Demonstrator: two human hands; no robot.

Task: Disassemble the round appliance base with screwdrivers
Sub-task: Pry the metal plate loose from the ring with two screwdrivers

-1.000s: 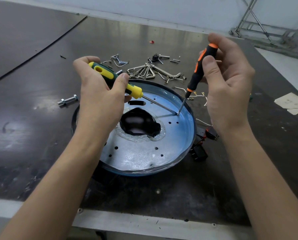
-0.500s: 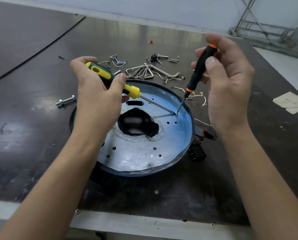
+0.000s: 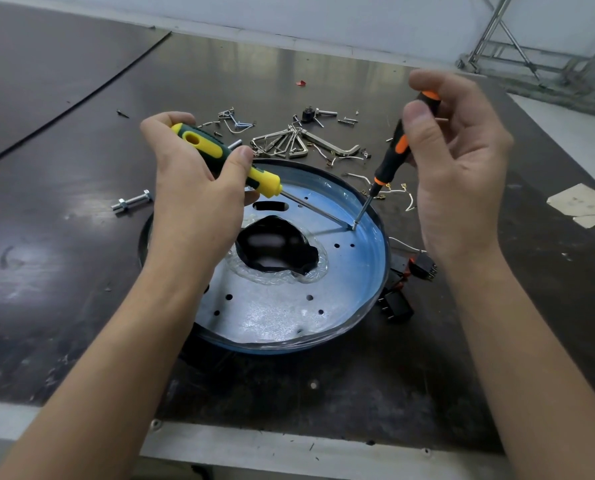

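1. As you look down at the surface (image 3: 81, 271), one round appliance base (image 3: 271, 313) lies flat at its middle, near the front edge. It is a silver-blue plate with a dark rim, one large black opening (image 3: 275, 251) at its centre and several small round holes.
2. Screwdrivers: two.
   - Yellow-green screwdriver (image 3: 202, 147): your left hand (image 3: 192, 202) grips it, fingers curled round the handle and thumb pressed on its side. The shaft slants low across the plate.
   - Black-orange screwdriver (image 3: 391, 157): your right hand (image 3: 458, 174) pinches the upper handle between thumb and fingers. The shaft stands steeply.
   - Both tips meet at one point on the plate's far right side.
3. Bolt with nut (image 3: 131, 201): one, left of the base.
4. Hex keys: one bunch (image 3: 285, 143) and one larger hex key (image 3: 330, 145), just behind the base.
5. Loose screws, clips and short white wires lie scattered behind the base; they are too small to count.
6. Black switch blocks: two (image 3: 398, 304) (image 3: 424, 266), at the base's right edge.
7. Pale paper scrap (image 3: 581, 204): one, far right. Red fleck (image 3: 300, 83): one, far back.
8. The surface is dark, scuffed and glossy, with a pale metal front edge.
9. The room has a white wall (image 3: 323, 15) behind and one metal frame (image 3: 531, 46) at back right.
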